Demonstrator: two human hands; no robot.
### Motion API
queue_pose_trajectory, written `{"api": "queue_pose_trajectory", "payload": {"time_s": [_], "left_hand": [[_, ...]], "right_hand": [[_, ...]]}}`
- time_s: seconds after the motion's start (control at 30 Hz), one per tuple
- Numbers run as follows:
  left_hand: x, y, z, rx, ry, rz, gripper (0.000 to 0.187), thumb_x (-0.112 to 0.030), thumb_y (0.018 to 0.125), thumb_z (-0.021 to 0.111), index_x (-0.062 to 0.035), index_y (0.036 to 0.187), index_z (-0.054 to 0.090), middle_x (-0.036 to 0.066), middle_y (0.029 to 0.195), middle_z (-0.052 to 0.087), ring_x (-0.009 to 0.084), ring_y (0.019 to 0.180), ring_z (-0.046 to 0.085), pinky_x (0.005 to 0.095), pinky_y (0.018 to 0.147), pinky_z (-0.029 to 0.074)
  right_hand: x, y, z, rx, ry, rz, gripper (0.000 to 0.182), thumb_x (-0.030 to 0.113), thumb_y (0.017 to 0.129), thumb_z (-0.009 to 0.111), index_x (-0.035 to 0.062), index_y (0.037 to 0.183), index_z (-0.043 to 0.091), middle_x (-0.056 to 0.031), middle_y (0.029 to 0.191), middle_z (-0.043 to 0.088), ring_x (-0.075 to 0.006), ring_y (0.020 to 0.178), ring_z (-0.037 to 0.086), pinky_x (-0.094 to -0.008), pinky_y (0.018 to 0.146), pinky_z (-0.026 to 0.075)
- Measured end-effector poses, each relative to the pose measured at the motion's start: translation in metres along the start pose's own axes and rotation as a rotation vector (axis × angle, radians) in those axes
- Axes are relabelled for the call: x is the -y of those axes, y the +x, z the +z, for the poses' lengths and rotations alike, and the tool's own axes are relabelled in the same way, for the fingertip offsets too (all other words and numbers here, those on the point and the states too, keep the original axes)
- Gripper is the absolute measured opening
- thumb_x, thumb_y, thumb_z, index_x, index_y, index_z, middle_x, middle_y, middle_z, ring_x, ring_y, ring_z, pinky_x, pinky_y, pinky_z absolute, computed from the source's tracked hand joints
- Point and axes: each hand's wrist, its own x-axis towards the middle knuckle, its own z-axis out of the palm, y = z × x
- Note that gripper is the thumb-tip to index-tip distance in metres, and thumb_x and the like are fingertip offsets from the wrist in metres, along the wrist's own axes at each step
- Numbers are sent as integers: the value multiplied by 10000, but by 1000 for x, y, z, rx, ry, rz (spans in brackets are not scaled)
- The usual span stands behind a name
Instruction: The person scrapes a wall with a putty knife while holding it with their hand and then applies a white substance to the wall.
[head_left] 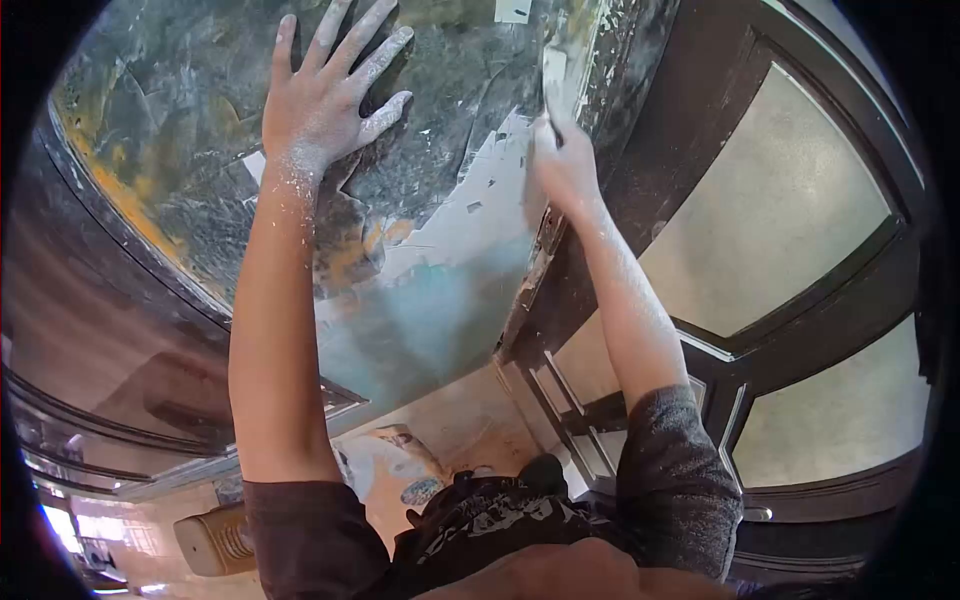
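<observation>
You are resting your left hand (325, 105) on the peeling wall (450, 235), fingers spread open; your right hand (565, 170) is gripping a scraper (555, 77) at the wall's edge, near the dark-framed door (690, 180).

Open room between the forearms, over the pale lower wall (420, 320). Left hand (325, 105), flat and spread, blocks upper left. Right hand (565, 165) and scraper (554, 75) block the strip by the wall's right edge. Door (690, 190) limits room right of the right forearm; glossy panel (110, 340) bounds the left side. Stool (215, 540) obstructs floor, lower left.
</observation>
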Motion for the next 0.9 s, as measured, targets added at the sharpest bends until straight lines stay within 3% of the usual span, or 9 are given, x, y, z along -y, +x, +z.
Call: {"api": "queue_pose_trajectory", "payload": {"time_s": [0.03, 0.07, 0.3, 0.47, 0.6, 0.63, 0.73, 0.83, 0.9], "left_hand": [[-1, 0, -1, 5, -5, 4, 643, -536, 809, 698, -239, 1372, 601, 36, 1596, 408, 311, 1522, 267, 617, 1230, 115], [-1, 1, -4, 22, -3, 0, 648, -537, 806, 701, -239, 1373, 601, 37, 1595, 409, 313, 1521, 268, 617, 1231, 113], [0, -1, 1, 19, -15, -10, 634, -541, 807, 706, -251, 1362, 608, 27, 1593, 411, 309, 1520, 272, 612, 1233, 112], [2, -5, 16, -77, 21, -20, 620, -614, 889, 637, -433, 1467, 508, -124, 1634, 333, 187, 1515, 290, 546, 1231, 196], [2, -5, 14, -53, 33, -27, 595, -612, 901, 625, -431, 1457, 518, -121, 1631, 336, 198, 1517, 288, 555, 1237, 184], [1, -5, 14, -46, 32, -24, 595, -612, 901, 625, -431, 1457, 518, -121, 1631, 336, 198, 1517, 288, 555, 1237, 184], [1, -4, 13, -37, 43, -37, 601, -611, 896, 631, -431, 1458, 517, -118, 1632, 335, 200, 1517, 286, 558, 1236, 184], [3, -4, 14, -45, 27, -33, 605, -613, 895, 632, -438, 1461, 509, -117, 1635, 331, 200, 1519, 282, 558, 1239, 170], [1, -5, 14, -31, 41, -38, 609, -615, 893, 632, -439, 1462, 506, -115, 1636, 327, 199, 1520, 281, 560, 1239, 167]], "right_hand": [[6, 10, -5, 13, 52, 95, 521, 171, 981, 512, 104, 1496, 468, -326, 1260, 612, -481, 1192, 580, -429, 1004, 476], [-13, 18, 3, -104, 55, -153, 519, 181, 985, 509, 98, 1495, 462, -332, 1242, 615, -483, 1182, 583, -435, 998, 481], [-6, 1, 2, -18, 27, -59, 529, 192, 1000, 494, 56, 1508, 437, -310, 1317, 583, -476, 1208, 569, -450, 1002, 473], [-3, -4, 3, -59, 26, -90, 511, 184, 998, 515, 37, 1485, 478, -299, 1416, 536, -358, 1345, 536, -373, 1099, 412], [11, -9, 0, 5, -37, 106, 526, 180, 988, 528, 56, 1495, 468, -350, 1232, 617, -420, 1205, 625, -413, 995, 487], [0, -2, 6, -101, -46, -45, 536, 210, 996, 520, 97, 1514, 445, -370, 1008, 645, -529, 967, 633, -526, 847, 502], [7, -5, 7, -157, -55, -104, 524, 199, 993, 528, 82, 1500, 462, -365, 1028, 646, -528, 971, 633, -523, 839, 504], [9, -5, 7, -105, -88, -105, 525, 191, 993, 532, 71, 1499, 459, -353, 1108, 645, -516, 1048, 624, -489, 896, 506], [12, 1, 3, -94, 69, -66, 504, 165, 1000, 517, 2, 1475, 472, -309, 1398, 554, -408, 1359, 505, -399, 1117, 393]]}}
